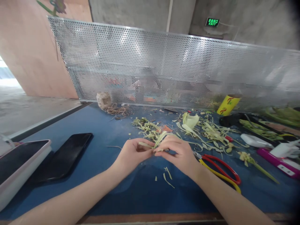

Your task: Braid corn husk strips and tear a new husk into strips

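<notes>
My left hand (134, 152) and my right hand (177, 152) meet over the near middle of the blue table. Between their fingertips they pinch pale green strips of plant husk (160, 139), which stick up and out to the left. My fingers hide the lower ends of the strips. Just beyond the hands lies a heap of small twisted green pieces (146, 126). A few cut slivers (167, 178) have dropped on the table in front of me. Scissors with red and yellow handles (220, 168) rest beside my right forearm, their blades partly hidden by it.
Left are a black phone (67, 156) and a white-edged device (21, 165). String (118, 111) lies near a perforated metal screen (164, 62). Husk scraps (211, 134), a yellow roll (228, 104), a husk flower on a stem (254, 162) and a purple power strip (277, 162) are right.
</notes>
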The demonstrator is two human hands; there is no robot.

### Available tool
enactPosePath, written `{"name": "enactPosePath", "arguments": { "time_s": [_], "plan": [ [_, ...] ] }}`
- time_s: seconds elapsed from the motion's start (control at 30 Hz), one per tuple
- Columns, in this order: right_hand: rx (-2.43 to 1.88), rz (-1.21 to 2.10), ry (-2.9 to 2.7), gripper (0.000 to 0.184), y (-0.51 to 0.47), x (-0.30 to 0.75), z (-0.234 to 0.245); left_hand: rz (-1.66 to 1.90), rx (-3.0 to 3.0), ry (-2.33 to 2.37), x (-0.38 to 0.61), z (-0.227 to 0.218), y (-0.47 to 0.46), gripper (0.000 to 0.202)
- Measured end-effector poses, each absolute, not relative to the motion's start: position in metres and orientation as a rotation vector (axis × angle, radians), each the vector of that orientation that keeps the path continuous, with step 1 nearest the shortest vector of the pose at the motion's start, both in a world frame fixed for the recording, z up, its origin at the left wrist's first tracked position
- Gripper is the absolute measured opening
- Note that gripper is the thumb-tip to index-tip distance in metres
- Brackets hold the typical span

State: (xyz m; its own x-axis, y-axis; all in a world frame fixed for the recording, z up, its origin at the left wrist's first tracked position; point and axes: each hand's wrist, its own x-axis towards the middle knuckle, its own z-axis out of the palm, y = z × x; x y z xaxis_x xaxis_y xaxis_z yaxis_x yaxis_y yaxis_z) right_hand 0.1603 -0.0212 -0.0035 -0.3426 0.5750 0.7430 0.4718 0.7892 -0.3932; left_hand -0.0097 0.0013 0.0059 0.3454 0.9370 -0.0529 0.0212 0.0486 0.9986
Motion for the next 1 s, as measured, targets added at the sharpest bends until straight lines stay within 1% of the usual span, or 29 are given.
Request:
{"name": "enactPosePath", "arguments": {
  "time_s": [0.2, 0.4, 0.5, 0.6, 0.67, 0.77, 0.9, 1.0],
  "plan": [
    [-1.113, 0.419, -1.727, 0.027, -0.020, 0.156, -0.004, 0.944, 1.398, 0.929, -0.009, 0.006, -0.004, 0.016],
    [-1.225, 0.701, -1.597, 0.033, -0.017, 0.157, -0.002, 0.931, 1.488, 0.836, -0.010, 0.006, -0.003, 0.008],
    [-1.287, 0.818, -1.536, 0.037, -0.016, 0.157, -0.002, 0.919, 1.546, 0.784, -0.011, 0.006, -0.002, 0.008],
    [-1.289, 1.006, -1.462, 0.038, -0.013, 0.156, -0.004, 0.928, 1.563, 0.782, -0.011, 0.007, -0.002, 0.009],
    [-1.233, 1.075, -1.404, 0.037, -0.011, 0.155, -0.007, 0.918, 1.553, 0.773, -0.011, 0.008, -0.002, 0.010],
    [-1.121, 1.076, -1.377, 0.033, -0.010, 0.154, -0.010, 0.910, 1.505, 0.749, -0.010, 0.009, -0.003, 0.008],
    [-0.945, 1.182, -1.370, 0.030, -0.011, 0.153, -0.009, 0.912, 1.452, 0.720, -0.009, 0.010, -0.003, 0.007],
    [-0.917, 1.128, -1.375, 0.028, -0.014, 0.151, -0.006, 0.913, 1.420, 0.724, -0.008, 0.008, -0.003, 0.006]
  ]
}}
